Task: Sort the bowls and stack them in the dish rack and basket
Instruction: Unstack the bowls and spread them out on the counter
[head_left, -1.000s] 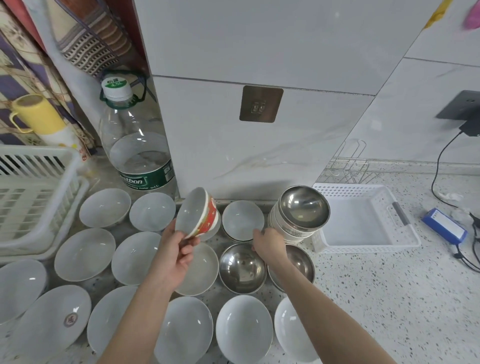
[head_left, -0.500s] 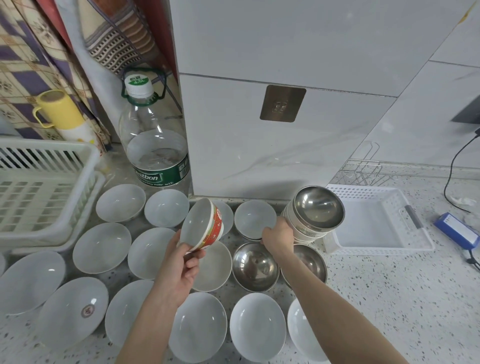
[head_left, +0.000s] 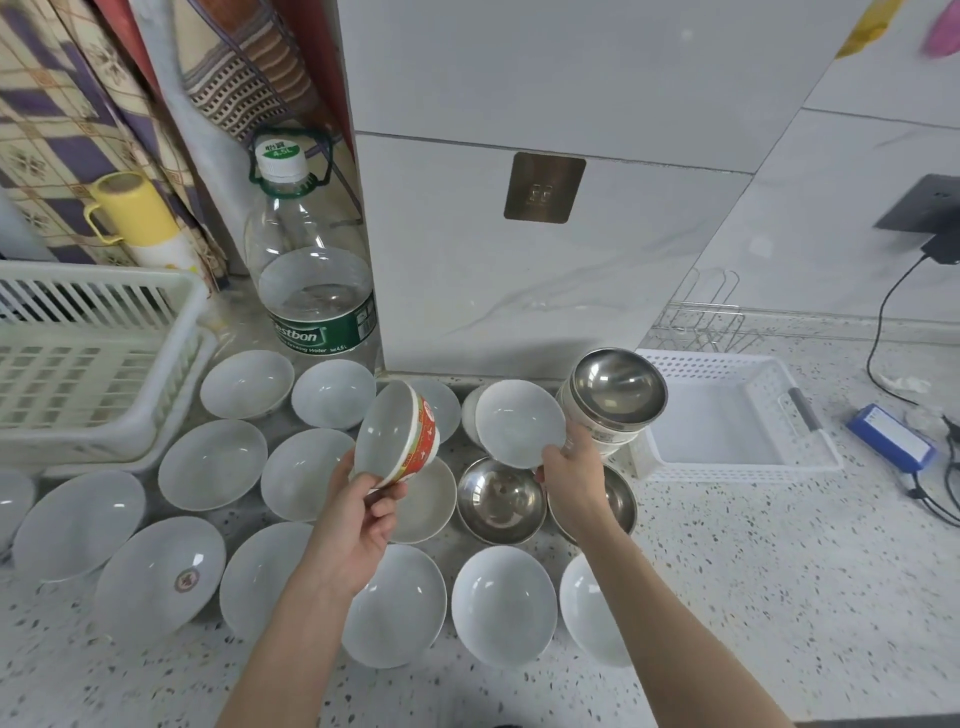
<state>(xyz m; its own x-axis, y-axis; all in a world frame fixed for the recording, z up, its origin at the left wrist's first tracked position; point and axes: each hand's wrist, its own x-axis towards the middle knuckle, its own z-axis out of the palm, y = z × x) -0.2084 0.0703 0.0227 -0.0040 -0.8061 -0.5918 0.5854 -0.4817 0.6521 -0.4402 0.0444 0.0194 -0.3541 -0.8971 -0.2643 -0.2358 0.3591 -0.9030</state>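
1. Left hand (head_left: 363, 512): closed on the lower rim of a red-banded bowl (head_left: 397, 434), thumb inside the lip and fingers under the base. The bowl is tilted on edge and lifted clear of the counter.
2. Right hand (head_left: 571, 480): gripping a plain white bowl (head_left: 519, 421) at its near edge. The bowl is raised and tipped toward the viewer.
3. Just beyond the right hand, a stack of bowls (head_left: 615, 400) topped by a steel one leans against a white mesh basket (head_left: 810, 462). The basket sits to the right of that hand; only its white floor shows inside.
4. Directly beneath the right hand, two steel bowls (head_left: 501, 501) rest on the speckled counter (head_left: 779, 571). The second is partly hidden by the wrist.
5. Around and left of the left hand, many white bowls (head_left: 213, 465) stand upright and apart on the counter. One of them carries a small red emblem (head_left: 184, 579) at its centre.
6. Well left of the left hand, a slatted plastic dish rack (head_left: 93, 353) stands at the counter's edge.
7. Behind the bowls, beyond the left hand, stands a large water bottle (head_left: 314, 291).
8. A yellow mug (head_left: 132, 208) stands farther to the left of it.
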